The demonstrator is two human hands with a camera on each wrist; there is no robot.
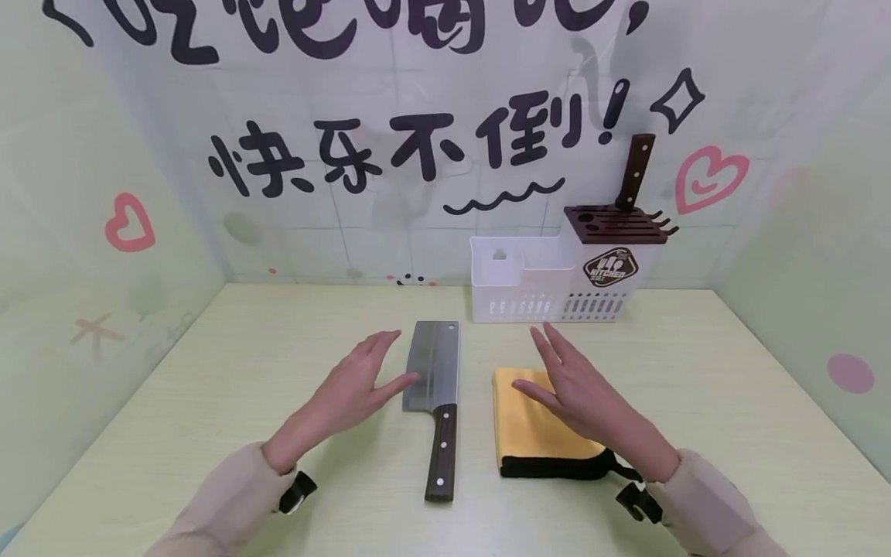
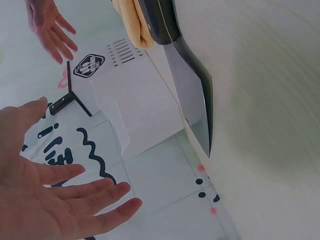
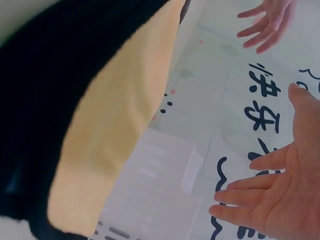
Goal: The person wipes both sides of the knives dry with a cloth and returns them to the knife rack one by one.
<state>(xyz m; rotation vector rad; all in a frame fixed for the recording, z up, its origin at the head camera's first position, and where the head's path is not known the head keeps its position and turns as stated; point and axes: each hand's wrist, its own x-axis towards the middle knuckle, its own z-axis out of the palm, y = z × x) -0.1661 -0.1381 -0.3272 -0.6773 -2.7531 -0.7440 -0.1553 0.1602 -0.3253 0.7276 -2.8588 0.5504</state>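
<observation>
A cleaver [image 1: 433, 367] with a dark riveted handle lies flat on the table, blade pointing away from me. My left hand [image 1: 353, 387] hovers just left of the blade, fingers extended and holding nothing. To the right of the cleaver is a folded yellow cloth [image 1: 518, 429] with a black edge. Above that cloth hovers my right hand [image 1: 581, 391], its fingers straight and apart from anything. In the left wrist view the left hand [image 2: 65, 195] has spread fingers. The right wrist view shows the right hand [image 3: 270, 185] likewise spread, beside the cloth [image 3: 115, 125].
A white perforated knife holder [image 1: 522, 298] stands at the table's back, right of centre. One dark-handled knife [image 1: 635, 174] is upright in its brown slotted top [image 1: 605, 226]. A printed sheet [image 1: 390, 224] covers the wall behind, and side walls bound the pale table [image 1: 209, 371].
</observation>
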